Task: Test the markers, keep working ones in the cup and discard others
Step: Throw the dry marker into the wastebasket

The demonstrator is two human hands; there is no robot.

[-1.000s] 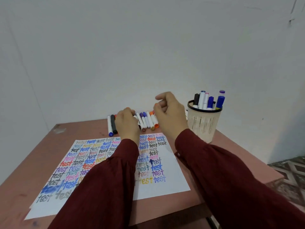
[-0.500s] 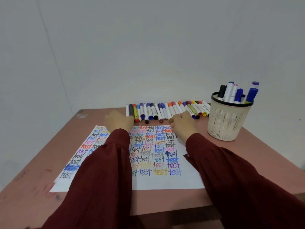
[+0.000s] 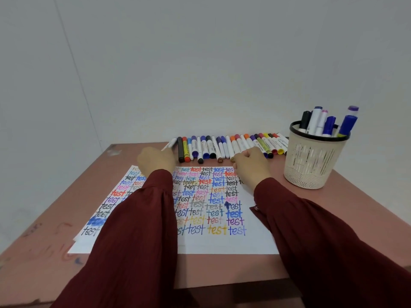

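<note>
A row of several capped markers (image 3: 224, 147) lies along the table's far edge. My left hand (image 3: 155, 161) is at the row's left end and grips a white marker (image 3: 169, 144), which sticks out tilted beyond the knuckles. My right hand (image 3: 252, 166) rests with curled fingers against the near ends of the markers in the middle of the row, beside a brown-capped marker (image 3: 232, 160). Its fingertips are hidden, so I cannot tell if it holds anything. At the right stands a cream mesh cup (image 3: 311, 165) holding several markers (image 3: 327, 123).
White paper sheets (image 3: 222, 243) covered with coloured "test" words lie in front of me on the reddish table (image 3: 355, 196). A grey wall rises right behind the marker row. The table's right edge runs close to the cup.
The view shifted so the whole marker row shows. Both hands came down to the row's near side. The leftmost white marker, lying straight before, is now tilted in my left hand.
</note>
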